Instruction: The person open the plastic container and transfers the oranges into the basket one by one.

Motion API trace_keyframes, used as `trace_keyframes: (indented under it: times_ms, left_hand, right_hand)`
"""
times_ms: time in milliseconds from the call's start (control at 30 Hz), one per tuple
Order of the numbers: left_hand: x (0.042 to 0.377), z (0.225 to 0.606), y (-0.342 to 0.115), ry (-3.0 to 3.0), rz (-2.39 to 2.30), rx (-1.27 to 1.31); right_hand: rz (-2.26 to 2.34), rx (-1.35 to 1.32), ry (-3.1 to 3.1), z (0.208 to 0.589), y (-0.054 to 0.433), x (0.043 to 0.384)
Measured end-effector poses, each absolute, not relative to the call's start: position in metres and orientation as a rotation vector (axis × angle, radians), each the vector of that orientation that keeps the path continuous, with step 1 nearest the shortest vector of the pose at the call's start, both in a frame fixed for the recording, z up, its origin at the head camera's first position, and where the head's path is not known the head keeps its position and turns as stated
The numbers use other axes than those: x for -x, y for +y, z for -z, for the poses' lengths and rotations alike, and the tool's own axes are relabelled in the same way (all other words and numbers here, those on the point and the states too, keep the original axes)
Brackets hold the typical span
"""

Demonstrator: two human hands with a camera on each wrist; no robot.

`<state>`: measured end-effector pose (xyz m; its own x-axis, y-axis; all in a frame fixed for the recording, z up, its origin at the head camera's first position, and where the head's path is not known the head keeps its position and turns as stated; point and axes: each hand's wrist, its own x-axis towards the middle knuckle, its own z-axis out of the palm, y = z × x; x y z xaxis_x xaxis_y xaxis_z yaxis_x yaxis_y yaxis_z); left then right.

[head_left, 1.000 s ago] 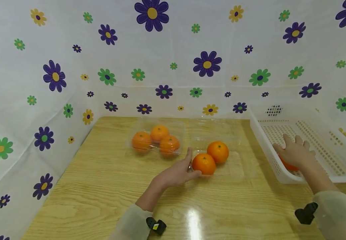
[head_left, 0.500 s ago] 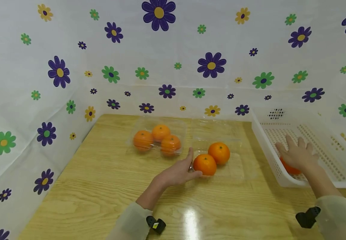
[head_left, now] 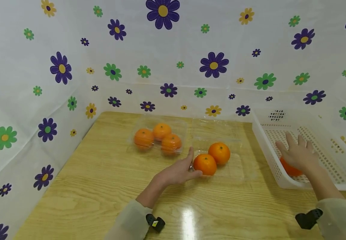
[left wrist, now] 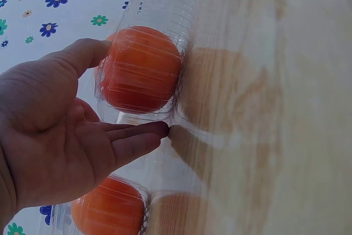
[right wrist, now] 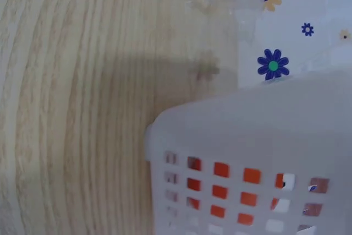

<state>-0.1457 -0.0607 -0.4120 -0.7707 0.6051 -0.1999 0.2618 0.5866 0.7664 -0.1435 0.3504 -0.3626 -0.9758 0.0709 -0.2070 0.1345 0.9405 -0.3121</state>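
My left hand (head_left: 175, 173) rests at the near left corner of an open clear plastic clamshell (head_left: 235, 165). Its thumb touches the front edge, and the fingers lie along the left side, fairly straight in the left wrist view. Two mandarins (head_left: 204, 164) sit in that clamshell, one behind the other. Over at the right, my right hand (head_left: 300, 156) is inside a white plastic basket (head_left: 265, 150), fingers spread above a mandarin (head_left: 289, 167). In the right wrist view the basket wall (right wrist: 247, 125) hides the hand, and orange skin shows through the holes.
A second clear clamshell (head_left: 183, 128) with three mandarins (head_left: 144, 138) stands just left of the open one. The open clamshell's raised lid (head_left: 214, 126) leans toward the flowered curtain (head_left: 187, 43) behind. Everything stands on a wood-grain table (head_left: 101, 186).
The head view has shifted slightly, sliding the scene a little to the right. Both hands hold nearly the same places, and the mandarins have not moved.
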Motion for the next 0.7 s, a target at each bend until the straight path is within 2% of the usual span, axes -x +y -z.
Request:
trace_keyframes:
  times_ms: [433, 700]
  left_hand:
    - [0.15, 0.406, -0.063, 2.383, -1.033, -0.704]
    - [0.147, 0.41, -0.059, 2.38, -1.04, -0.71]
  right_hand:
    - [0.475, -0.006, 3.04, 0.34, 0.314, 0.14]
    - [0.459, 0.114, 3.109, 0.34, 0.289, 0.131]
